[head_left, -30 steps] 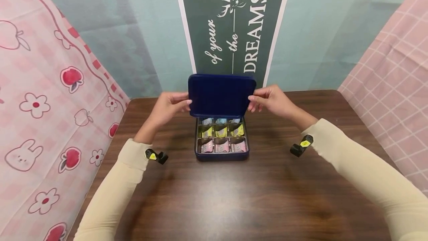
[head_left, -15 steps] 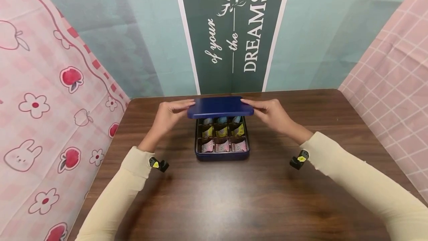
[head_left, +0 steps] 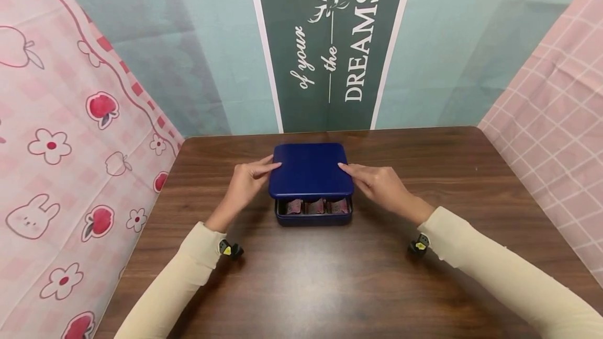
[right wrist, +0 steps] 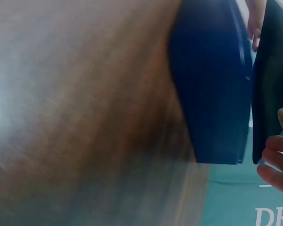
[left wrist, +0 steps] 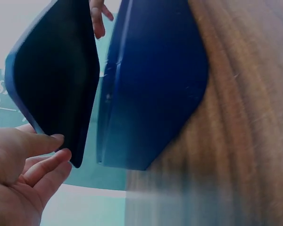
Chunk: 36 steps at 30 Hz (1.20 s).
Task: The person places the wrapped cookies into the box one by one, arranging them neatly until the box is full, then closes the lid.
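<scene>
A dark blue lid (head_left: 311, 170) hangs tilted over a matching blue tin (head_left: 314, 220), covering all but the tin's front row. Pink-wrapped candies (head_left: 314, 206) show in that row's compartments; the rows behind are hidden by the lid. My left hand (head_left: 248, 179) grips the lid's left edge between thumb and fingers. On the opposite edge my right hand (head_left: 377, 182) pinches the lid the same way. From the left wrist view, a gap separates the lid (left wrist: 56, 70) from the tin (left wrist: 155, 80).
The tin stands on a brown wooden table (head_left: 311, 286), toward its back edge. Behind the table hangs a teal and green cloth (head_left: 325, 67) with white lettering. Pink patterned cloths flank it, apples and flowers on the left (head_left: 61, 182), a grid on the right (head_left: 560, 119).
Both hands have brought the lid down and toward the front, from raised steeply behind the tin to nearly flat above it. The yellow and blue candies are now covered.
</scene>
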### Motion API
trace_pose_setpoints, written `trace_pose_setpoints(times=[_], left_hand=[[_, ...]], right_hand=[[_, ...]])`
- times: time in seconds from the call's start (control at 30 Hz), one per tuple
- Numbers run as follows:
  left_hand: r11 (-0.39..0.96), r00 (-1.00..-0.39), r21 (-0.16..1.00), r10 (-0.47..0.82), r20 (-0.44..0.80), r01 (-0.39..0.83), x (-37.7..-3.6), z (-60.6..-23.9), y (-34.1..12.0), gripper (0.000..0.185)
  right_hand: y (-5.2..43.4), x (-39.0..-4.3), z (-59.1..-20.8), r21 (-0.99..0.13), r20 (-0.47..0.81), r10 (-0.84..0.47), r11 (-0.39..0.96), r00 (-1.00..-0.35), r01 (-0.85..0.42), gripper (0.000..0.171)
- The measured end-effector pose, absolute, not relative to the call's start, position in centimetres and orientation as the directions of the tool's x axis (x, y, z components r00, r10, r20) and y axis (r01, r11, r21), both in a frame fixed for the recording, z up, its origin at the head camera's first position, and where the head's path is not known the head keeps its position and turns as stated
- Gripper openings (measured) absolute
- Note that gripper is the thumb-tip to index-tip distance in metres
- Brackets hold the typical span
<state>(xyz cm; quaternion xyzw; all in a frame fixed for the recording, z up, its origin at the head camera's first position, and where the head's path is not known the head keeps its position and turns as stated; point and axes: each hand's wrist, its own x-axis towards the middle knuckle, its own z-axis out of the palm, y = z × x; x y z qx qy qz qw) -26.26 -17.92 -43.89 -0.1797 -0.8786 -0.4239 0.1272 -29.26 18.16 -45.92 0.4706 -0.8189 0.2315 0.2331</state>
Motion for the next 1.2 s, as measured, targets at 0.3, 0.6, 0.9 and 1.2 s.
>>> trace_pose_setpoints(times=[0.3, 0.6, 0.9, 1.2], left_hand=[[0.606, -0.913, 0.685, 0.224, 0.341, 0.405, -25.3, -44.8, -17.5, 0.042], [0.639, -0.932, 0.679, 0.234, 0.278, 0.363, -24.5, -46.2, -17.1, 0.051], [0.652, -0.928, 0.661, 0.247, 0.278, 0.371, -24.2, -47.0, -16.9, 0.054], [0.537, -0.953, 0.788, 0.205, 0.224, 0.301, -23.8, -47.4, -16.8, 0.053]], right_hand=[[18.0, -28.2, -47.3, -0.083, 0.561, -0.693, 0.498, -0.453, -0.863, 0.052], [17.9, -27.8, -48.2, -0.031, 0.557, -0.696, 0.527, -0.453, -0.849, 0.051], [17.8, -27.0, -48.3, -0.031, 0.510, -0.694, 0.576, -0.508, -0.817, 0.054], [17.9, -26.3, -48.5, -0.048, 0.503, -0.658, 0.626, -0.560, -0.778, 0.054]])
